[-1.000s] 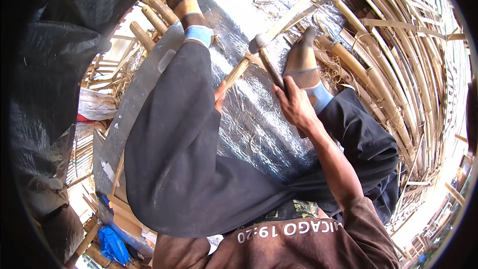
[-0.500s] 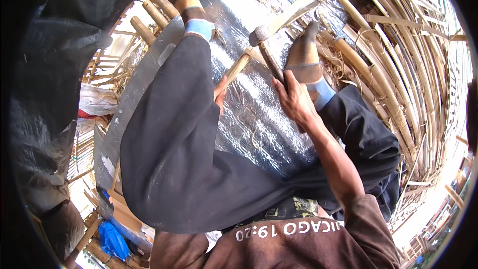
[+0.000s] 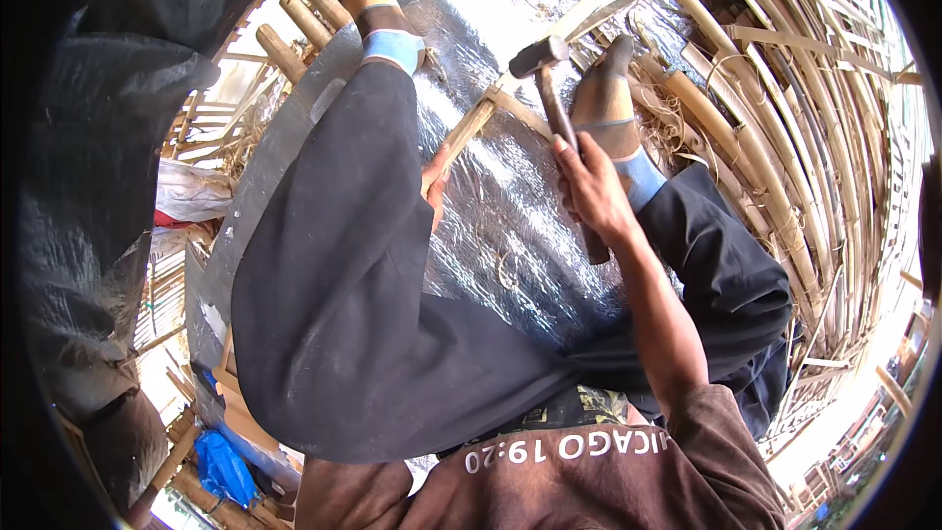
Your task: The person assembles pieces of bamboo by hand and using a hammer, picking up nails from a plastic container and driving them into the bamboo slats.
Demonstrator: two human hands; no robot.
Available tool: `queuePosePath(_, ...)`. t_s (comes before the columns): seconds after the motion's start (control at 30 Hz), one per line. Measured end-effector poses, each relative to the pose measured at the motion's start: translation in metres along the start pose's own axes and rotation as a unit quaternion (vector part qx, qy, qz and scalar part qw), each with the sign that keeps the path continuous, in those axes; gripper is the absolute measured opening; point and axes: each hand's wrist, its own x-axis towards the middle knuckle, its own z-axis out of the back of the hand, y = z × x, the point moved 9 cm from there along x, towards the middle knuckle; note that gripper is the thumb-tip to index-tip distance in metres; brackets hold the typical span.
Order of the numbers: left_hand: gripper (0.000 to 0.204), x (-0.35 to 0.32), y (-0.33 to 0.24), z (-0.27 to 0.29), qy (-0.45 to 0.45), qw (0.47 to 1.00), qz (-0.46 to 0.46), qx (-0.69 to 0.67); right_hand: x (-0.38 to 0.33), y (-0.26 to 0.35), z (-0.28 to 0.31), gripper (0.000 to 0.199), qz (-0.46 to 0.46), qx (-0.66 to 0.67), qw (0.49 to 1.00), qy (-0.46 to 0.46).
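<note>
My right hand (image 3: 595, 186) is wrapped round the wooden handle of a hammer (image 3: 555, 103). The dark metal head is up, a little to the right of the joint between two wooden strips. Gripped in my left hand (image 3: 435, 186) is the near end of a light wooden strip (image 3: 471, 130), which runs away to the upper right; part of that hand is hidden behind my left leg. A second, thinner strip (image 3: 520, 112) crosses it. Both lie over a shiny silver sheet (image 3: 491, 245) between my legs.
Bundles of split bamboo (image 3: 765, 157) stand close on the right, beside my right foot (image 3: 603, 103). Bamboo poles (image 3: 282, 54) end beyond my left leg. Black plastic sheeting (image 3: 88, 157) hangs at the left, and a blue plastic bag (image 3: 224, 468) lies at the lower left.
The hammer head has moved slightly right and turned, showing its side now. My right hand has shifted a little right with it. My left hand stays on the strip.
</note>
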Motion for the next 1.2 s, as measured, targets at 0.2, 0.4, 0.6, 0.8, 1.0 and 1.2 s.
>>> queuePosePath(0.2, 0.043, 0.002, 0.003, 0.002, -0.003, 1.0, 0.0, 0.007, -0.007, 0.035, 0.022, 0.035, 0.007, 0.093, 0.996, 0.004)
queuePosePath(0.4, 0.043, -0.007, 0.002, 0.006, -0.009, 1.0, 0.009, 0.011, -0.021, 0.072, 0.03, 0.03, 0.101, 0.127, 0.985, -0.051)
queuePosePath(0.6, 0.042, 0.008, -0.006, 0.002, -0.011, 1.0, -0.007, 0.001, -0.009, 0.029, 0.001, 0.042, 0.091, -0.191, 0.977, -0.019)
queuePosePath(0.8, 0.041, 0.003, -0.001, 0.01, -0.017, 1.0, 0.001, 0.005, -0.016, 0.068, 0.014, 0.042, 0.062, -0.035, 0.997, 0.001)
queuePosePath(1.0, 0.041, -0.001, 0.002, 0.013, -0.019, 1.0, 0.008, 0.01, -0.021, 0.049, 0.022, 0.038, 0.025, -0.025, 0.999, -0.013)
queuePosePath(1.2, 0.04, 0.005, -0.001, 0.001, -0.015, 1.0, -0.001, -0.002, -0.02, 0.003, 0.036, 0.035, 0.028, -0.027, 0.996, -0.077)
